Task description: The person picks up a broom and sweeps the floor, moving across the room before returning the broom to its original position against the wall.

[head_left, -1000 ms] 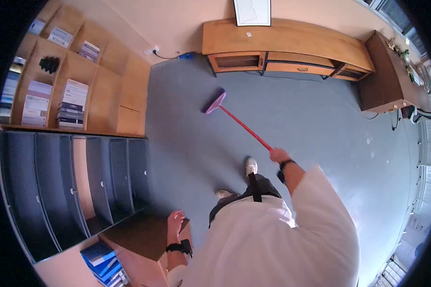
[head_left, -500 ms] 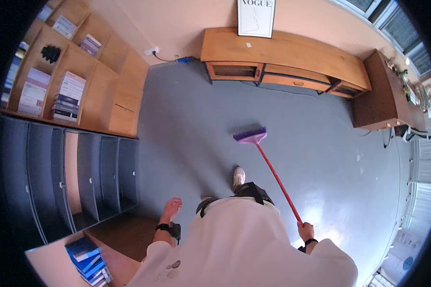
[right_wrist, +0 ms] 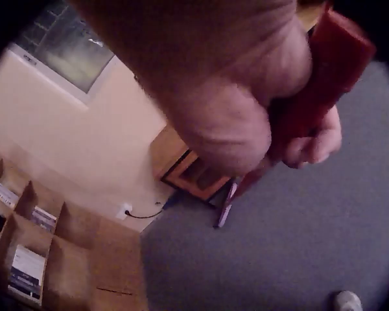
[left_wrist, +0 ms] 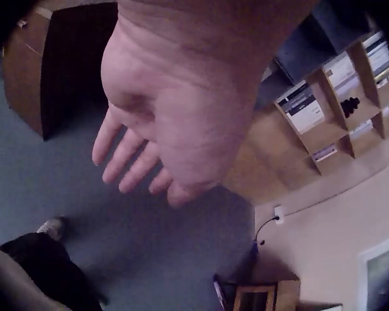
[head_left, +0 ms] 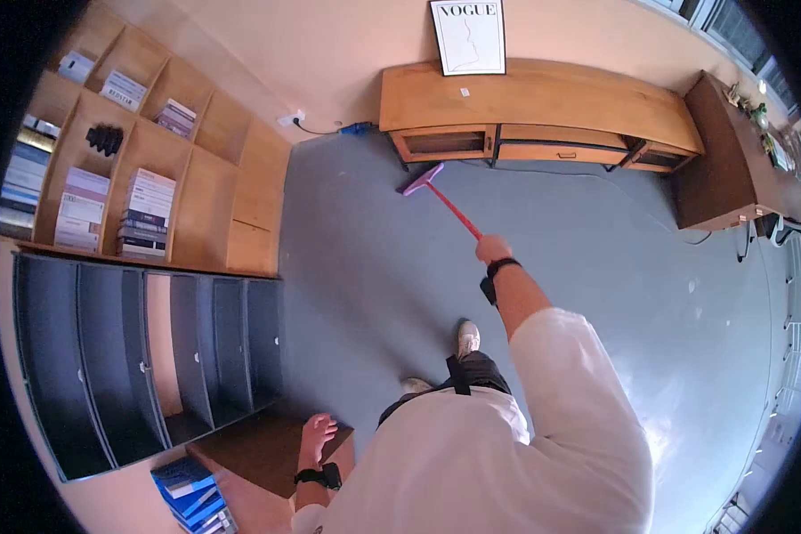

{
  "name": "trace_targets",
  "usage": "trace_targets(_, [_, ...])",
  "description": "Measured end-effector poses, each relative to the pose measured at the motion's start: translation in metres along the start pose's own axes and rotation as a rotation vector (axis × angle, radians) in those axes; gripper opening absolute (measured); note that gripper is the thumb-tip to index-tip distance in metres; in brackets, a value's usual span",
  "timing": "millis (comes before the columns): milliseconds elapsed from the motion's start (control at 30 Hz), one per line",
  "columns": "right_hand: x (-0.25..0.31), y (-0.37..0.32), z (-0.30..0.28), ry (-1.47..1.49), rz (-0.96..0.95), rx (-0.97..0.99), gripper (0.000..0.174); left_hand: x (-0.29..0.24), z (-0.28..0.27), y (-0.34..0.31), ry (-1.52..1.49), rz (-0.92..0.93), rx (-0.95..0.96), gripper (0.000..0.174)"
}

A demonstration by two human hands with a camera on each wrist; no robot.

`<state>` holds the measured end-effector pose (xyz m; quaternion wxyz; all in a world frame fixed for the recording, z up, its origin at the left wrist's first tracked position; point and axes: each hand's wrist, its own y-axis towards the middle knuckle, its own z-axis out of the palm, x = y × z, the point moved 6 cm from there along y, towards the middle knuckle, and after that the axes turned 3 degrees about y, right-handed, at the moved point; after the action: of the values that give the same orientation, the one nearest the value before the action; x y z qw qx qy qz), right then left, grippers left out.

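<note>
My right hand (head_left: 494, 250) grips the red handle of a broom (head_left: 454, 210) with the arm stretched forward. In the right wrist view the fingers curl round the thick handle end (right_wrist: 340, 48). The broom's pink-purple head (head_left: 424, 179) lies on the grey floor just in front of the low wooden cabinet's left end. My left hand (head_left: 319, 434) hangs at my side with loosely bent fingers and nothing in it, over the brown cabinet in the head view. The left wrist view shows its palm (left_wrist: 188, 129) with the fingers hanging down.
A long low wooden cabinet (head_left: 543, 102) stands along the far wall, with a framed picture (head_left: 469, 37) on top. To the left are bookshelves (head_left: 209, 182) above dark lockers (head_left: 53, 356). A plugged-in cable (head_left: 320, 132) runs near the corner. A brown desk (head_left: 716, 151) stands at right.
The broom head first swung back toward my feet with my right hand drawn to the right, then moved forward and left to the cabinet. The left hand stays empty at my side.
</note>
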<state>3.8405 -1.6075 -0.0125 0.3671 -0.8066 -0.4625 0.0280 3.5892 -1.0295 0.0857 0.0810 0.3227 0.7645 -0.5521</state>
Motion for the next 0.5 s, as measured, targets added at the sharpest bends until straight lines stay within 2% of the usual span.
trace_targets(100, [-0.023, 0.007, 0.014, -0.015, 0.033, 0.060, 0.029, 0.036, -0.018, -0.007, 0.069, -0.013, -0.038, 0.036])
trace_targets(133, [-0.040, 0.000, 0.028, -0.077, 0.052, 0.050, 0.030, 0.042, -0.020, -0.010, 0.045, -0.028, -0.049, 0.035])
trace_targets(200, [-0.092, -0.030, 0.064, -0.017, 0.148, 0.034, 0.030, 0.062, -0.025, -0.010, 0.013, -0.028, -0.063, 0.033])
trace_targets(233, [-0.113, -0.054, 0.085, -0.078, 0.074, 0.074, 0.032, 0.071, -0.024, -0.012, 0.008, -0.039, -0.050, 0.033])
trace_targets(300, [-0.165, -0.110, 0.136, -0.211, 0.020, 0.025, 0.033, 0.076, -0.018, -0.005, -0.215, -0.036, 0.033, 0.036])
trace_targets(333, [-0.203, -0.137, 0.170, -0.133, 0.122, 0.020, 0.029, 0.061, -0.012, -0.010, -0.239, -0.029, 0.046, 0.038])
trace_targets(367, [-0.222, -0.174, 0.198, -0.290, 0.012, 0.077, 0.027, 0.060, -0.010, -0.002, -0.242, -0.036, 0.066, 0.038])
trace_targets(400, [-0.241, -0.220, 0.220, -0.325, -0.027, 0.058, 0.031, 0.061, -0.010, 0.004, -0.239, 0.000, 0.111, 0.039])
trace_targets(467, [-0.292, -0.309, 0.270, -0.150, 0.259, -0.052, 0.042, 0.060, -0.006, 0.019, -0.197, 0.058, 0.182, 0.039])
trace_targets(500, [-0.293, -0.359, 0.290, -0.256, 0.066, -0.044, 0.044, 0.058, -0.005, 0.030, -0.155, 0.084, 0.211, 0.039])
